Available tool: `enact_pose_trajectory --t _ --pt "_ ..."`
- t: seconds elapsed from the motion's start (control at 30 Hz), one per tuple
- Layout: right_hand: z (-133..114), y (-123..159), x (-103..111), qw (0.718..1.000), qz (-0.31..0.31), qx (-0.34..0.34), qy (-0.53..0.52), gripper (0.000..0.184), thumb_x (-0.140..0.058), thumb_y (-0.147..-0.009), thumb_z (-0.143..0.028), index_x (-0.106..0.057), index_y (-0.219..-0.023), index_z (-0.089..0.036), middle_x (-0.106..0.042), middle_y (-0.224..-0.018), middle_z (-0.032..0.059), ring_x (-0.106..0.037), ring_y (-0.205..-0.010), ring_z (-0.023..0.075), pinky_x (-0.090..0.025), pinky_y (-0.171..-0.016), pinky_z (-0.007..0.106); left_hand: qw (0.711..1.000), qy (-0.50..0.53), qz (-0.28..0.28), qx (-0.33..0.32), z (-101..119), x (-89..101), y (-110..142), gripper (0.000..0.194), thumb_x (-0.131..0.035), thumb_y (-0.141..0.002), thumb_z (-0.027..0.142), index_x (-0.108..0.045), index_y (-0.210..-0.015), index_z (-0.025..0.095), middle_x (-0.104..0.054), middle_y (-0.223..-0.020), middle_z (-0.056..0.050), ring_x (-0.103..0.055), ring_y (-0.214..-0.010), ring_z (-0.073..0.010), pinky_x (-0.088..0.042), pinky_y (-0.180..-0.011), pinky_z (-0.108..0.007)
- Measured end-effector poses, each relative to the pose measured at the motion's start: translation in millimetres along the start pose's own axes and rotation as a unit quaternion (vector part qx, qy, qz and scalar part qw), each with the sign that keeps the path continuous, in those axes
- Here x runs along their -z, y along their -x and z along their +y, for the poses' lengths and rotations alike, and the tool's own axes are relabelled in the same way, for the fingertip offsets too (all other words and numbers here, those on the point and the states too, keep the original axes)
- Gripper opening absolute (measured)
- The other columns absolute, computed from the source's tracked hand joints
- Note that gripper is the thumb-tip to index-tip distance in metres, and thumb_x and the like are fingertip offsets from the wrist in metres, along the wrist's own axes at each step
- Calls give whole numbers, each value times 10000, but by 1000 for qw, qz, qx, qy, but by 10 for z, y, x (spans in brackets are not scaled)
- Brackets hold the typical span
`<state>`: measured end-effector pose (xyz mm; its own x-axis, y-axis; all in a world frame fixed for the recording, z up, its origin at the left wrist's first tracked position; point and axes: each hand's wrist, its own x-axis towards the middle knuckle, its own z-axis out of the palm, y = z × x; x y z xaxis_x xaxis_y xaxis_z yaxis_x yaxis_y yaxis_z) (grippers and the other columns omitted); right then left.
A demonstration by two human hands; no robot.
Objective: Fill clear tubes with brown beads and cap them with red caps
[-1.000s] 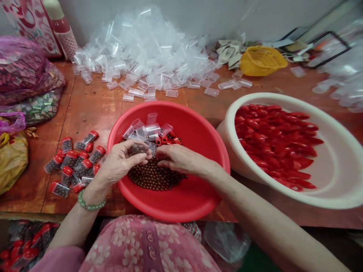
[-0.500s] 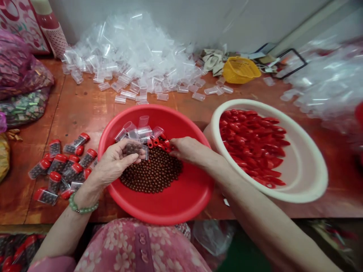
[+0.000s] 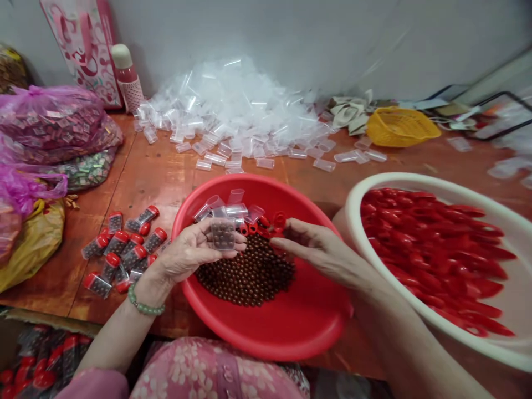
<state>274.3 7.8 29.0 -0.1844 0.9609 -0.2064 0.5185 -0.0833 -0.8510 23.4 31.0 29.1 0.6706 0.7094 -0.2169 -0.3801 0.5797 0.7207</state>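
Note:
My left hand (image 3: 187, 246) grips a clear plastic container (image 3: 223, 234) filled with small brown balls, held over the red basin (image 3: 286, 332). Between the fingers of my right hand (image 3: 318, 246) is a red cap (image 3: 279, 221), apart from the container and to its right. Below both hands lies a heap of brown balls (image 3: 245, 282) in the basin. Empty clear containers (image 3: 236, 209) and a few red caps (image 3: 252, 228) sit behind the heap. Filled containers with red caps (image 3: 133, 256) lie on the table left of the basin.
A white basin (image 3: 355, 221) of red spoon-like pieces (image 3: 432, 249) stands at right. Along the wall are piled clear containers (image 3: 245, 111), a yellow basket (image 3: 399, 126) and a bottle (image 3: 127, 77). Plastic bags (image 3: 62, 127) crowd the left; a box of capped containers (image 3: 45, 354) is below.
My right hand has lifted a red cap from the pile in the basin. My left hand has turned the filled container more upright. The view has shifted left and up.

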Motion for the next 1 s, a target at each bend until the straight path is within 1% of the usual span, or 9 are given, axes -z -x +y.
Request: enact_pose_trajectory --t 0.1,0.2,0.3,0.43,0.6,0.7,0.83,0.93,1.0 --pt "-102 89 -174 974 15 -22 -225 335 -675 -777 -480 -583 -944 -205 -587 -688 -11 -577 -576 122 -473 -527 249 1000 5 8 7 6 -25 10 478 -745 -674 62 -580 -1115 147 -686 -1056 -99 -667 -999 -190 -502 -904 -311" --pt "-215 121 -358 938 21 -12 -347 394 -755 -709 -424 -556 -998 -243 -619 -760 -22 -596 -573 103 -515 -537 242 1000 -7 22 10 -21 -36 -8 502 -760 -645 36 -583 -1100 154 -672 -1041 -74 -669 -948 -164 -506 -862 -283" --pt "-292 125 -465 923 24 -15 -384 420 -741 -729 -392 -494 -1047 -272 -621 -728 -51 -598 -490 96 -508 -453 223 999 -18 32 5 -64 -41 -32 510 -771 -633 38 -581 -1091 157 -660 -1010 -56 -658 -901 -134 -497 -830 -259" --pt "-310 116 -529 921 42 -5 -387 435 -692 -779 -368 -403 -1096 -295 -625 -658 -85 -606 -419 106 -500 -395 204 998 -31 54 4 -99 -61 -49 527 -801 -616 89 -573 -1084 170 -641 -956 -29 -647 -840 -122 -486 -784 -262" --pt "-346 94 -624 926 74 -16 -370 409 -670 -786 -411 -377 -1032 -266 -630 -620 -90 -594 -379 109 -504 -379 204 995 -69 68 4 -137 -125 -65 562 -826 -584 127 -547 -1070 167 -616 -896 4 -601 -782 -94 -449 -795 -268" --pt "-383 93 -693 930 93 -17 -354 365 -653 -795 -431 -386 -974 -258 -639 -634 -78 -595 -393 109 -510 -391 215 989 -116 86 -5 -173 -148 -78 581 -824 -591 173 -516 -1083 163 -605 -886 4 -584 -778 -109 -436 -783 -284" --pt "-371 124 -762 951 111 -18 -287 273 -570 -853 -460 -399 -907 -253 -620 -596 -64 -603 -431 126 -512 -419 232 976 -184 112 -23 -196 -141 -84 540 -815 -603 225 -526 -1055 162 -609 -882 -3 -567 -783 -127 -424 -790 -302" --pt "-334 148 -760 982 118 3 -150 191 -447 -930 -429 -440 -946 -238 -617 -588 -40 -627 -475 148 -530 -480 259 975 -190 112 -37 -186 -123 -85 506 -810 -611 247 -549 -1036 166 -616 -901 -4 -568 -812 -134 -415 -821 -308" --pt "-320 151 -728 989 134 68 4 161 -392 -958 -348 -476 -1007 -220 -664 -685 11 -662 -552 167 -549 -545 284 977 -180 110 -44 -177 -107 -90 509 -824 -589 241 -568 -1023 168 -620 -896 1 -567 -818 -134 -406 -834 -306"
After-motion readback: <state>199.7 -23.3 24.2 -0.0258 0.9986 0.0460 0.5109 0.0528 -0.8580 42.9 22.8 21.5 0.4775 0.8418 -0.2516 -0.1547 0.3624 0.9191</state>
